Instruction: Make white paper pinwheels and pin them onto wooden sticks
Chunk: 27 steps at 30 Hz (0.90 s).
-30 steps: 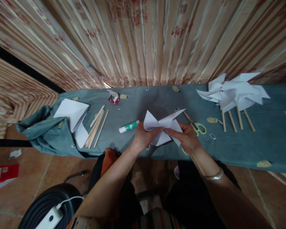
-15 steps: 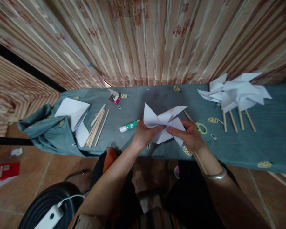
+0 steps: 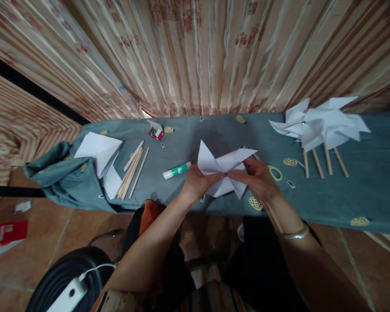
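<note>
A white paper pinwheel with folded blades is held above the table between both my hands. My left hand grips its left side, the thumb pressed near the centre. From the right, my right hand pinches the paper, its thumb meeting the left one at the middle; the fingers behind the paper are hidden. Just left of my left hand lies a green and white glue stick. Beside my right hand are scissors with a pale green handle, partly covered by that hand.
Finished-looking pinwheels on wooden sticks lie at the right. Toward the left are several wooden sticks, folded white paper sheets and a small open box of metal pins. A green-grey cloth covers the table; a curtain hangs behind it.
My right hand has shifted slightly, its fingers drawn in closer on the pinwheel's right blades. The pinwheel has turned a little, and its lower right blade has swung left.
</note>
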Available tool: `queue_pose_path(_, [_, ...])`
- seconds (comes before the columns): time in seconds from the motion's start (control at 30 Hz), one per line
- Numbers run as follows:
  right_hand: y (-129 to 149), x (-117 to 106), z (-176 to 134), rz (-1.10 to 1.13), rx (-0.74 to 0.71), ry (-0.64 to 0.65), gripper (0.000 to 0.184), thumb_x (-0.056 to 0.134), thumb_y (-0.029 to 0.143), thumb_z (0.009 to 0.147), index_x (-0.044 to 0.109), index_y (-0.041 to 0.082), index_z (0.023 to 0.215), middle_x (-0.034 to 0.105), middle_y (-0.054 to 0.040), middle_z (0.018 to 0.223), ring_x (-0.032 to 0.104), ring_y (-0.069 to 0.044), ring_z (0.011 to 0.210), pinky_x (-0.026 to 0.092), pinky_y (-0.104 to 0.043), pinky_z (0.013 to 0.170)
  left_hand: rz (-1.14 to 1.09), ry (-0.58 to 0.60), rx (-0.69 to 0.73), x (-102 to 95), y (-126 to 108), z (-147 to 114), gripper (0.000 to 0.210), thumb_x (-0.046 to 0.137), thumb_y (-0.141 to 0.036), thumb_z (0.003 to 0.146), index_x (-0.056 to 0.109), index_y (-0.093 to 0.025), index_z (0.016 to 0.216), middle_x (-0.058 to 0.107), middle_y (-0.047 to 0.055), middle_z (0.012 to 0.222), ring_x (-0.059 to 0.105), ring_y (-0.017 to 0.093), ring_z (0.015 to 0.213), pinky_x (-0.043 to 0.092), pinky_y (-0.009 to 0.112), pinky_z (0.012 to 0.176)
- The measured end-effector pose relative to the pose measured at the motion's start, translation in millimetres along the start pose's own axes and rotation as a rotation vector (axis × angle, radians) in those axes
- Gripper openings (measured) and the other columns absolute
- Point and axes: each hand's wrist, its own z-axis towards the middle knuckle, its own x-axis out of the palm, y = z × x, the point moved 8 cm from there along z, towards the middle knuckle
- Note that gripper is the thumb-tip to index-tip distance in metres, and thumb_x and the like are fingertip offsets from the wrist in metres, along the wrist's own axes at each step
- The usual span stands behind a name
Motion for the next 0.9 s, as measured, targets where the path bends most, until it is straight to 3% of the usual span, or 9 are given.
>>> queue_pose_path(0.67, [-14,-3,-1,-0.116,-0.009,0.012,0.043,0.09,0.034,0.054,0.074,0.022,0.092,0.078,-0.0015,0.084,0.072,-0.023,0.073,0.058,-0.039,0.072,0.105,-0.019,0.003,-4.0,-1,-2,0.022,0.082,-0.019,0.059,0.075,-0.015,0.079,0.078,0.009,0.088,0.073,0.026,0.084,0.058,0.035,0.077])
queue_pose_path(0.9, [-12,2,-1,-0.095,0.007,0.0,0.045,0.092,0.032,0.047,0.074,0.02,0.087,0.078,-0.0025,0.082,0.072,-0.022,0.072,0.057,-0.036,0.069,0.065,-0.037,0.003,-9.3,4,0,0.026,0.083,-0.018,0.056,0.074,-0.015,0.081,0.078,0.008,0.088,0.072,0.025,0.084,0.058,0.037,0.081])
